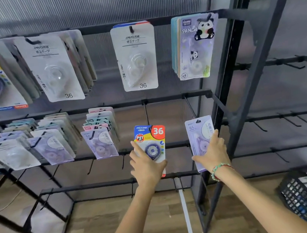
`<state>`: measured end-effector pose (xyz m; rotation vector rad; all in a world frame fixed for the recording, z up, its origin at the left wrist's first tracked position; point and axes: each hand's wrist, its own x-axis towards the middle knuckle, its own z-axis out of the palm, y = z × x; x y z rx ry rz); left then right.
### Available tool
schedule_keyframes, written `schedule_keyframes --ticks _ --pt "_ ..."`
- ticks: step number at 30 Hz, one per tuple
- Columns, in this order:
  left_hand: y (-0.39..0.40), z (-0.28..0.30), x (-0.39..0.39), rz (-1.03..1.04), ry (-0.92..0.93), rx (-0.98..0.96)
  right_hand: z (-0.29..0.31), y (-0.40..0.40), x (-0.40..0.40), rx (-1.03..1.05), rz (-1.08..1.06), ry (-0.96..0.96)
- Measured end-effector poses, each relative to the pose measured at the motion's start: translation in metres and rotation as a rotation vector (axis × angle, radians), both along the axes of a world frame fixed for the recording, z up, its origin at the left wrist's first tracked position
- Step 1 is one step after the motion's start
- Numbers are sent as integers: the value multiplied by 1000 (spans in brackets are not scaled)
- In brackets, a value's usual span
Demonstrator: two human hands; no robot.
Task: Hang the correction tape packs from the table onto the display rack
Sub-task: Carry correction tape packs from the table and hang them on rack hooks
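We are holding two correction tape packs up against the black display rack (175, 96), both in the lower middle of the frame. Our left hand (146, 166) is gripping the blue and yellow pack (152, 137), the one with a red "36" corner; the thumb is lying along its left edge and the other fingers are wrapping behind its lower part, so the grip is closed around the card. The pack is standing upright, its top just below a bare hook (146, 113) that is sticking out from the middle rail.

Our right hand (212, 153), with a beaded bracelet (220, 169) on the wrist, is gripping the lilac pack (199, 135). Its fingers are running up the right edge and its thumb is pressing across the bottom front, so this grip is closed on the card too. The hang hole of the lilac pack is sitting at the tip of another hook (190, 108); we cannot tell whether it is already threaded on.

In the upper part of the frame, white packs (136, 58) and a panda pack (196, 48) are hanging from the top rail. At the left middle, rows of pastel packs (50, 137) are filling the second rail. In the lower right corner a black basket (295, 192) is holding more packs.
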<state>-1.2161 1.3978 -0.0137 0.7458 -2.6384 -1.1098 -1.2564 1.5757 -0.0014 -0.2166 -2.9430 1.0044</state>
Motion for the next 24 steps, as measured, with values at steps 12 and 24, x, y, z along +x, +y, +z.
schedule_keyframes --ticks 12,24 --pt "-13 -10 -64 3 18 98 -18 -12 -62 -65 35 5" --pt "-30 -19 -160 33 49 32 -34 -34 -158 -109 -40 56"
